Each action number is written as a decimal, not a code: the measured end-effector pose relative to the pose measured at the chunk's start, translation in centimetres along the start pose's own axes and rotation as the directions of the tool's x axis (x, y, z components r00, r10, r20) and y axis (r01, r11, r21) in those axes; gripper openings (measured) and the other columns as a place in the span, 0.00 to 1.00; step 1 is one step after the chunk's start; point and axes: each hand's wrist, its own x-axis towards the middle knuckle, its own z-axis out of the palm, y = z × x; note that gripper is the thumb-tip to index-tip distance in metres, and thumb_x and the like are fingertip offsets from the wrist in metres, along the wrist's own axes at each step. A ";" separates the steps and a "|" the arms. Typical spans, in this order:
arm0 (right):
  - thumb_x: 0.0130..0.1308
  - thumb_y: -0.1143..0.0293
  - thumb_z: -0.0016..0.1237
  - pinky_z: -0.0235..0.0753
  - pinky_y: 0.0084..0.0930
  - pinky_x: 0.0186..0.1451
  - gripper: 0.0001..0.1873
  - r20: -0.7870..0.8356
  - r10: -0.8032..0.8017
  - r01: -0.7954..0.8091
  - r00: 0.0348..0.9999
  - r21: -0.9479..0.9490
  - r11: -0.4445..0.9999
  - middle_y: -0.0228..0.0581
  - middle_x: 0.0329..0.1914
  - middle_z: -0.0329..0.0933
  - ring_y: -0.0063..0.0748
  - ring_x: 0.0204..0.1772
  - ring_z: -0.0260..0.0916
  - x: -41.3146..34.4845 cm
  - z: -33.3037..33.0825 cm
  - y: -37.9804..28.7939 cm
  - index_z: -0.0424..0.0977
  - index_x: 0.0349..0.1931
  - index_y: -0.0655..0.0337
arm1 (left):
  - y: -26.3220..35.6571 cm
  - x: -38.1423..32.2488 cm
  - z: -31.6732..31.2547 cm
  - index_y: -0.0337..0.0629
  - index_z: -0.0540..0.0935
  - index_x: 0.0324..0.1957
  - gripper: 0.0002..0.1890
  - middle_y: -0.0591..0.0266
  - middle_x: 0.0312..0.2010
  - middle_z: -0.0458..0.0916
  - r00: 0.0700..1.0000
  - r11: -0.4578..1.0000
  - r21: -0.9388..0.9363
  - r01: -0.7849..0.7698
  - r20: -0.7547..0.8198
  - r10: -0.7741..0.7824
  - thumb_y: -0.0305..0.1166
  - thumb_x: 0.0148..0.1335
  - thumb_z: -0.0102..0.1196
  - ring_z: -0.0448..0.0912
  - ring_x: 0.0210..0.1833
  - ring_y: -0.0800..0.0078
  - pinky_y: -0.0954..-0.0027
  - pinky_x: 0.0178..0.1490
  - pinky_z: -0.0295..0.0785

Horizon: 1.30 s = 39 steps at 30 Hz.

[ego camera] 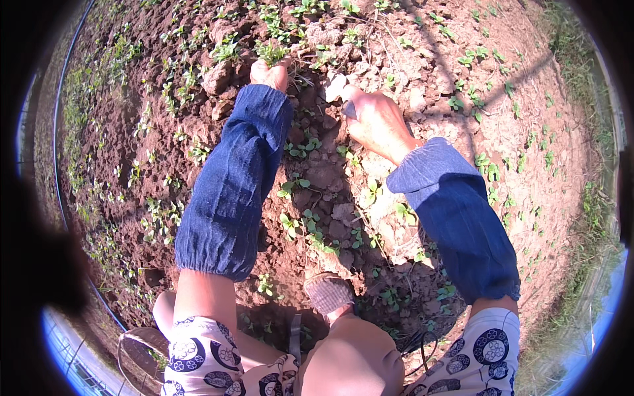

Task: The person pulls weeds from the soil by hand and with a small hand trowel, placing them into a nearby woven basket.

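My left hand (270,74), in a dark blue denim sleeve cover, is closed around a small bunch of green plants (271,52) at the top centre, down at the soil. To its right, my right hand (374,116) is curled low over the soil beside a pale clod (335,87). A dark, flat piece shows at its thumb side; whether it is a tool or part of a thumb covering, I cannot tell. The right fingertips are partly hidden. Small leafy seedlings (295,184) grow in the brown soil between my forearms.
My shoe (328,293) stands on the soil among seedlings. A thin blue hose or line (57,148) curves along the left side. A wicker-like basket rim (141,336) shows at the lower left. Grass (592,208) borders the bed on the right. More seedlings (488,167) grow on the right.
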 end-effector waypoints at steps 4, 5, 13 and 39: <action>0.49 0.76 0.50 0.76 0.48 0.38 0.17 -0.042 0.085 -0.083 0.995 0.058 0.995 0.57 0.25 0.76 0.60 0.32 0.76 -3.6 -2.7 -1.5 0.71 0.43 0.63 | 2.0 -1.5 1.9 0.41 0.82 0.39 0.06 0.64 0.25 0.82 0.939 0.865 0.373 -0.336 0.210 0.274 0.30 0.61 0.59 0.76 0.24 0.77 0.68 0.31 0.73; 0.49 0.76 0.50 0.76 0.49 0.38 0.17 -0.029 0.073 -0.068 0.997 0.136 0.988 0.57 0.25 0.76 0.61 0.33 0.76 -3.7 -2.2 -2.5 0.71 0.43 0.63 | 2.8 -2.1 0.2 0.40 0.82 0.41 0.07 0.63 0.26 0.83 0.870 0.718 0.492 -0.491 0.303 0.388 0.30 0.62 0.58 0.78 0.28 0.76 0.67 0.34 0.74; 0.50 0.79 0.48 0.76 0.47 0.41 0.14 -0.081 0.207 -0.201 0.975 0.077 0.977 0.57 0.28 0.78 0.61 0.36 0.77 -3.9 -4.5 -2.7 0.73 0.40 0.65 | 0.4 -2.7 5.7 0.43 0.80 0.50 0.17 0.52 0.38 0.85 0.826 0.527 0.636 -0.564 0.453 0.336 0.27 0.57 0.60 0.84 0.41 0.59 0.66 0.46 0.76; 0.60 0.83 0.46 0.64 0.16 0.34 0.05 -0.147 0.356 -0.195 0.923 0.618 0.761 0.30 0.25 0.66 0.14 0.29 0.61 -11.0 -2.6 -2.8 0.66 0.32 0.64 | 8.6 -11.4 -15.0 0.32 0.81 0.38 0.07 0.59 0.30 0.82 0.969 0.942 -0.236 0.239 -0.010 -0.248 0.25 0.61 0.58 0.80 0.30 0.74 0.72 0.30 0.79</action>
